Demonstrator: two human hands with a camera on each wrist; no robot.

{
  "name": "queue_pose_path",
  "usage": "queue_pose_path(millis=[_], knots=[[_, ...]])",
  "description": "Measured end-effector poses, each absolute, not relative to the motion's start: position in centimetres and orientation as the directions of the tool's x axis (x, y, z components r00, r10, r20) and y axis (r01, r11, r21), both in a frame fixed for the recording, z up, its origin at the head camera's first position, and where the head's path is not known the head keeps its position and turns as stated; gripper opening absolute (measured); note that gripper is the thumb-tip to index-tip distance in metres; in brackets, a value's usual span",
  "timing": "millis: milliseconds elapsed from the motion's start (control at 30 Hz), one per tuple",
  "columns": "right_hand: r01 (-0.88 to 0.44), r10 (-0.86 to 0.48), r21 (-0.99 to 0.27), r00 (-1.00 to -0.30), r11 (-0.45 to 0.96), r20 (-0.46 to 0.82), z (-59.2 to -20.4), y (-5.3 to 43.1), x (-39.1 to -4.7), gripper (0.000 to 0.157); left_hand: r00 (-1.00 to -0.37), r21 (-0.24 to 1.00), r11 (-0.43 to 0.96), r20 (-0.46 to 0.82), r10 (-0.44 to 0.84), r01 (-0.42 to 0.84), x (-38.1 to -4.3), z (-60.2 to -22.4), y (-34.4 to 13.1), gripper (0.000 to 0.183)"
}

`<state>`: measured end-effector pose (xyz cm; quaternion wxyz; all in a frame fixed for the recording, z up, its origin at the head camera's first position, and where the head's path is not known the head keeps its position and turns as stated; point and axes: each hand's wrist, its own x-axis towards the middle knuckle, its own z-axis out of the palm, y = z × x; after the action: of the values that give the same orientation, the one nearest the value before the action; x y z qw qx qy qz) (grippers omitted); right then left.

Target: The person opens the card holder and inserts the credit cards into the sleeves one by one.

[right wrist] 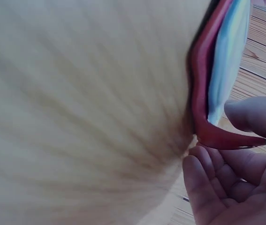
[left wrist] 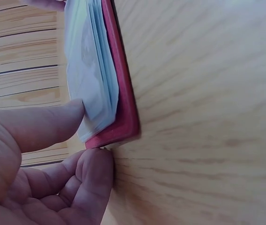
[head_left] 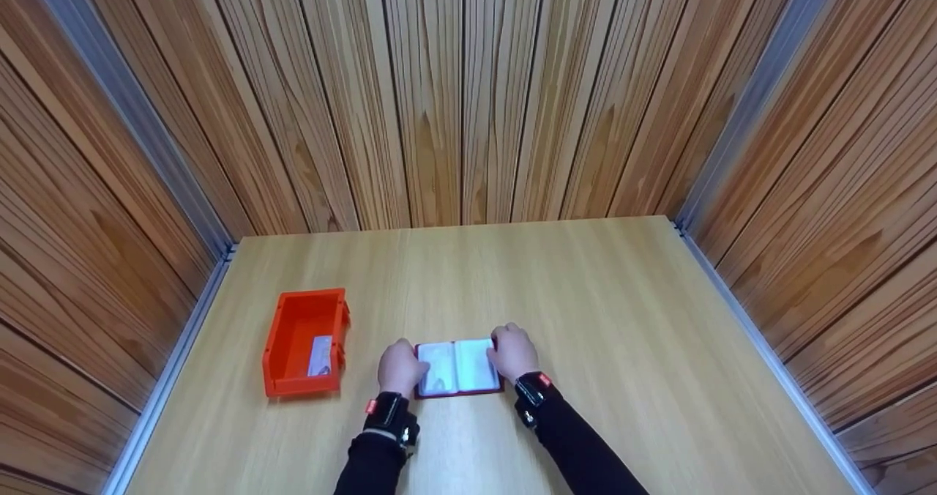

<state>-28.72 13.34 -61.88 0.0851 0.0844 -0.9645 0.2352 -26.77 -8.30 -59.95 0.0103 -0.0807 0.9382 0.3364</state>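
Observation:
A small card holder [head_left: 457, 367] with a red cover and clear plastic sleeves lies spread open on the table. At its left edge, my left hand [head_left: 400, 367] pinches it, the thumb on the sleeves and the curled fingers against the red cover's [left wrist: 125, 105] corner. On the opposite side my right hand [head_left: 514, 351] grips the other edge. Its thumb presses near the sleeves, while the fingers curl beneath a red flap [right wrist: 229, 139] that sticks out from the cover. Whether the sleeves hold anything is hard to tell.
To the left stands an orange bin [head_left: 272, 348], with a small pale card [head_left: 320, 356] lying inside it. Wood-panelled walls [head_left: 468, 99] with metal corner posts enclose the wooden table [head_left: 622, 297] at the back and both sides.

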Motion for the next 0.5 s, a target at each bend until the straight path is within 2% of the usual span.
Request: queue_pose_path(millis=[200, 367, 500], knots=[[-0.269, -0.168, -0.415, -0.950, 0.869, 0.264, -61.71, 13.06, -28.96, 0.018, -0.981, 0.631, 0.751, -0.122, -0.150, -0.193, -26.86, -59.83, -8.17, 0.026], [-0.334, -0.222, -0.394, -0.927, 0.856, 0.303, -61.52, 12.69, -29.05, 0.018, -0.987, 0.624, 0.766, -0.068, -0.144, -0.154, -26.79, -59.93, -8.28, 0.025], [-0.333, -0.242, -0.380, -0.933, 0.863, 0.268, -61.57, 12.48, -28.99, 0.019, -0.990, 0.616, 0.777, -0.030, -0.139, -0.128, -26.71, -60.14, -8.36, 0.025]])
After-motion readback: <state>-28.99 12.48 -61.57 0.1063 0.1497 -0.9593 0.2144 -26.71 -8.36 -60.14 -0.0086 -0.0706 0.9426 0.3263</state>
